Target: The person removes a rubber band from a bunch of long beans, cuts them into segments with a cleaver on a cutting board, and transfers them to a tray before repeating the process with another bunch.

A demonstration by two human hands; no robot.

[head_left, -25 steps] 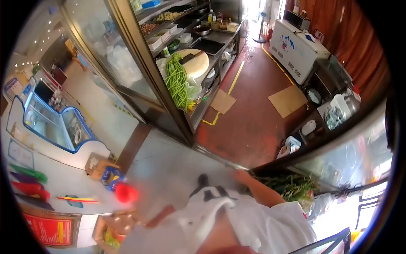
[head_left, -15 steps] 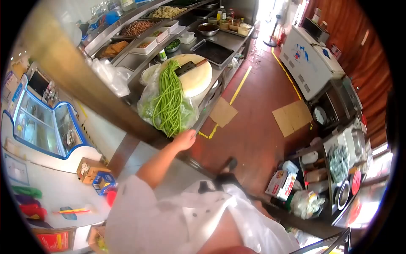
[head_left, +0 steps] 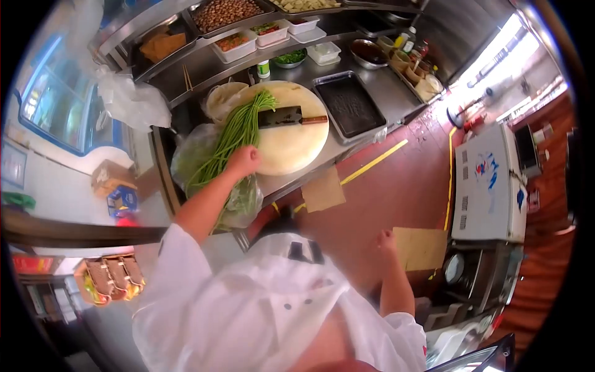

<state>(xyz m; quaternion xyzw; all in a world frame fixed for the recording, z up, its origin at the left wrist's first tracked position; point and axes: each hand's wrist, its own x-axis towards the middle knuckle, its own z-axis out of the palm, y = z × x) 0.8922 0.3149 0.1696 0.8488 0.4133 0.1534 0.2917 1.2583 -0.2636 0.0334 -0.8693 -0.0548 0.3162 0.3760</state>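
Observation:
A bundle of long green beans (head_left: 238, 127) lies across the left edge of a round pale chopping board (head_left: 310, 149) and over clear plastic bags (head_left: 245, 201). My left hand (head_left: 243, 160) is closed in a fist over the beans beside the board; what its fingers grip is hidden. On the board rests a cleaver (head_left: 279, 118), its wooden handle pointing right, touched by neither hand. My right hand (head_left: 385, 240) hangs over the floor with fingers curled and nothing visible in them.
Behind the board, a steel shelf carries food containers (head_left: 234, 46). A black tray (head_left: 350, 105) and a bowl of dark sauce (head_left: 369, 53) stand to its right. A white chest freezer (head_left: 486, 186) is at the right; cardboard (head_left: 323, 190) lies on the floor.
The view has turned and moved closer to the counter. My left hand has moved from below the beans to over them near the board. My right hand has come into view.

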